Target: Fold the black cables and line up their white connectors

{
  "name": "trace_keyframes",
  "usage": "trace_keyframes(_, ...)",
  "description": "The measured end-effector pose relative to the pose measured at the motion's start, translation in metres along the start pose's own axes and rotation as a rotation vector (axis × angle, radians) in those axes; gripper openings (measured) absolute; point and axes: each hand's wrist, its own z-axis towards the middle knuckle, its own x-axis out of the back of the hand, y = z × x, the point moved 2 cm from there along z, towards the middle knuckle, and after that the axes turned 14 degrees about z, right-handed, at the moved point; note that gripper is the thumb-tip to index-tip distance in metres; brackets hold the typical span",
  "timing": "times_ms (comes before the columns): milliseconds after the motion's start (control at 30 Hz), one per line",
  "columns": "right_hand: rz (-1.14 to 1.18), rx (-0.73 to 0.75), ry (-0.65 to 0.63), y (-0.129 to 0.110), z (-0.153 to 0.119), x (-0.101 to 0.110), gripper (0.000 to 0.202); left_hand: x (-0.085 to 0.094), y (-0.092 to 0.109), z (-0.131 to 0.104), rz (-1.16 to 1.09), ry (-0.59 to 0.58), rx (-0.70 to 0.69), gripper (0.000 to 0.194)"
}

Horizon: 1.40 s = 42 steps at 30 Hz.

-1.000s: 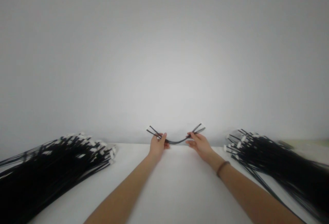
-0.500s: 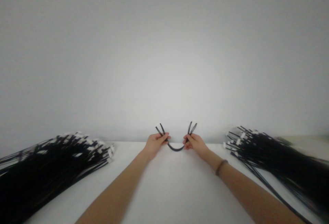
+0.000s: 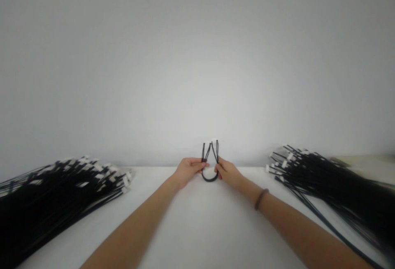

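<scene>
A short black cable [image 3: 210,179] hangs in a U between my hands near the back edge of the white table. Its two forked ends point up side by side, with small pale tips that are hard to make out against the wall. My left hand [image 3: 191,171] pinches one side of the cable below its fork. On the other side, my right hand [image 3: 227,172] pinches it at about the same height. A dark band circles my right wrist.
On the left of the white table [image 3: 197,228] lies a large bundle of black cables [image 3: 68,199] with white connectors. Another such bundle [image 3: 333,182] lies on the right, a pale flat item [image 3: 367,166] behind it. A plain wall [image 3: 197,75] rises behind.
Both hands have come closer together, narrowing the cable's U. The forked ends now stand more upright and nearly meet at their tips.
</scene>
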Motion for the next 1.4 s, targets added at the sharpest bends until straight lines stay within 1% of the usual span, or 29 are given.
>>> trace_keyframes(67, 0.014, -0.006, 0.028, 0.0002, -0.0012, -0.0003, 0.010, -0.0001, 0.0001, 0.0002, -0.013, 0.000, 0.010, 0.030)
trace_keyframes(133, 0.075, -0.022, 0.046, 0.0025, -0.0013, -0.0011, 0.011, 0.0005, -0.0010, 0.0015, -0.027, 0.023, 0.024, 0.029)
trace_keyframes(300, 0.161, -0.031, 0.031, 0.0059, -0.0006, -0.0018, 0.010, 0.0024, -0.0044, 0.0041, -0.055, 0.034, 0.029, 0.028)
trace_keyframes(467, 0.136, -0.022, 0.036, 0.0056, -0.0003, 0.0000, 0.011, 0.0035, -0.0067, 0.0055, -0.020, 0.031, 0.015, 0.027)
trace_keyframes(667, 0.119, -0.014, 0.036, 0.0034, -0.0012, 0.0006, 0.017, 0.0027, -0.0067, 0.0056, -0.028, 0.041, 0.021, 0.028)
trace_keyframes(1167, 0.069, -0.004, 0.038, -0.0023, -0.0034, 0.0020, 0.015, 0.0025, -0.0060, 0.0047, -0.040, 0.053, 0.008, 0.029)
trace_keyframes(1400, 0.088, -0.005, 0.038, 0.0009, -0.0033, 0.0023, 0.017, 0.0017, -0.0034, 0.0032, -0.046, 0.060, 0.006, 0.030)
